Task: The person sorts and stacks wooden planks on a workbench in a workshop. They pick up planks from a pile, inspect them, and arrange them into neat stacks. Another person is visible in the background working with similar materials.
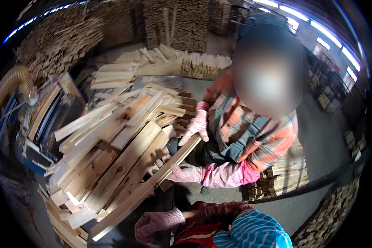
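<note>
A pink-gloved forearm in a plaid sleeve reaches leftward across the lower edge; I take it as my right arm. My right hand [159,226] is curled closed beside the near end of a long narrow board [128,208], apart from it. Whatever its fingers hold, if anything, is hidden. My left hand is out of view. Opposite, a co-worker in a plaid jacket [231,132] has one gloved hand [196,127] at the far end of that board. Their other gloved hand [187,172] grips its side.
Left of the board lies a heap of loose wooden boards [124,165]. A machine with a ribbed hose [18,80] stands at far left. Stacked wood strips [283,173] lie behind the co-worker. Blue striped cloth [256,231] and red cloth [198,235] show at the bottom.
</note>
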Demonstrator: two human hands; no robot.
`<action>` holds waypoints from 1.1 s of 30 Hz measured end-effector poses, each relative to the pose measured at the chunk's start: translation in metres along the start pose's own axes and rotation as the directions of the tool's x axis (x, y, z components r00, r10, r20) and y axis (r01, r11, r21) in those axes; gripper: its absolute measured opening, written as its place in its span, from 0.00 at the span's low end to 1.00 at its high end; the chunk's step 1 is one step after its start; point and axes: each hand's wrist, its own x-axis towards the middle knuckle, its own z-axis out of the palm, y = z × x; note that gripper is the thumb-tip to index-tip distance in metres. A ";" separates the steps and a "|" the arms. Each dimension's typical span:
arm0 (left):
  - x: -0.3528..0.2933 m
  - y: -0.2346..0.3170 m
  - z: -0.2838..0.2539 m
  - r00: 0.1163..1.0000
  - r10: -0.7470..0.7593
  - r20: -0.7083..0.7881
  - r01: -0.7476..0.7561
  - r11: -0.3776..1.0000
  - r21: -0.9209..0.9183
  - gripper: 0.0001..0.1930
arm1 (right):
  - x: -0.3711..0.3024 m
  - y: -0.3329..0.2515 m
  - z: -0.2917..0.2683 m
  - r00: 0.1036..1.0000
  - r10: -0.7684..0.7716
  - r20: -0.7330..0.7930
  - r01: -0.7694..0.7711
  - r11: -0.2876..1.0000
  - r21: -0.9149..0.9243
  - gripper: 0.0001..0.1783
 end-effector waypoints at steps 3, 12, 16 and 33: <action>-0.016 -0.013 -0.043 0.994 -0.039 -0.100 0.024 0.990 -0.142 0.21 | 0.003 0.070 -0.022 0.984 0.175 -0.030 -0.178 0.975 -0.136 0.16; -0.087 -0.026 -0.113 0.991 -0.103 -0.089 0.001 0.660 -0.752 0.22 | 0.051 0.083 0.026 0.974 0.052 -0.219 -0.103 0.968 -0.227 0.10; -0.097 -0.036 -0.119 0.998 -0.057 -0.040 -0.009 0.462 -0.887 0.23 | 0.050 0.101 0.051 0.993 0.067 -0.094 -0.101 0.901 -0.423 0.11; -0.113 -0.110 -0.299 0.768 0.038 -0.639 -0.102 0.993 -0.063 0.33 | 0.027 0.077 0.038 0.720 -0.610 -0.331 -0.074 0.406 -0.911 0.17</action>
